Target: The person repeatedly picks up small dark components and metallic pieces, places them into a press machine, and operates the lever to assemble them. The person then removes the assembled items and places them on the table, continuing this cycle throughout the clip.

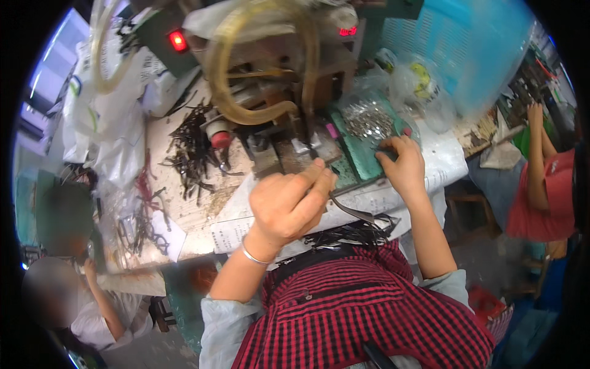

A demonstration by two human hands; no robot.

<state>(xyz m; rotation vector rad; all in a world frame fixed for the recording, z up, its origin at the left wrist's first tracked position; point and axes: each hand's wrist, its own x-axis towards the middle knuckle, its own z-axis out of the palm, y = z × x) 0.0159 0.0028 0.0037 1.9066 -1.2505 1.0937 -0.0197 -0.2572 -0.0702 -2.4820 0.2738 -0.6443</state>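
My left hand is closed in front of the machine's work plate, its thumb and fingertips pressed together. A dark narrow strap trails from these fingers to the right, toward my lap. At the right edge of a green tray, my right hand has its fingers curled in toward the thumb. Anything between those fingertips is too small to make out. Small shiny metal pieces lie heaped in the tray's far part. The machine stands straight ahead, with a yellowish hose looped over its front.
A red push button juts out left of the machine. Dark strips are piled on the bench beside it, and more strips lie at my lap. Plastic bags and a blue crate stand behind the tray. Other people sit at both sides.
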